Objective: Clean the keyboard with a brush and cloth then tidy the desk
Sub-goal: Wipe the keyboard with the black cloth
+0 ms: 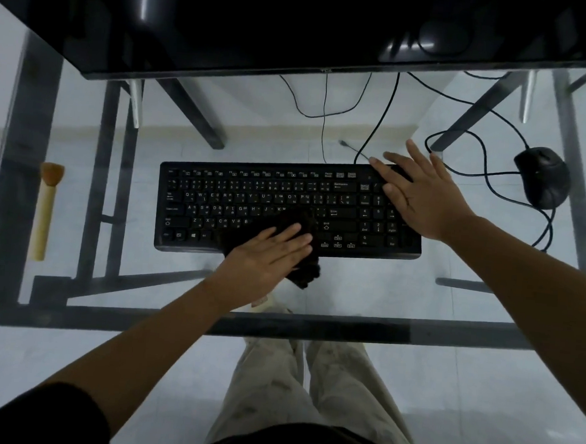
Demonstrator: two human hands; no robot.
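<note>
A black keyboard (252, 198) lies flat in the middle of the glass desk (417, 298). My left hand (265, 258) presses flat on a dark cloth (304, 274) over the keyboard's lower middle keys and front edge. My right hand (420, 192) rests palm down, fingers spread, on the keyboard's far right corner, holding nothing. A brush (45, 206) with a pale wooden handle and orange-brown bristles lies at the desk's left side, bristles pointing away from me, apart from both hands.
A large dark monitor (296, 26) hangs over the desk's back. A black mouse (541, 177) sits at the right with its cable (486, 175) looping across the glass. More cables trail behind the keyboard. The desk's dark frame and my legs show through the glass.
</note>
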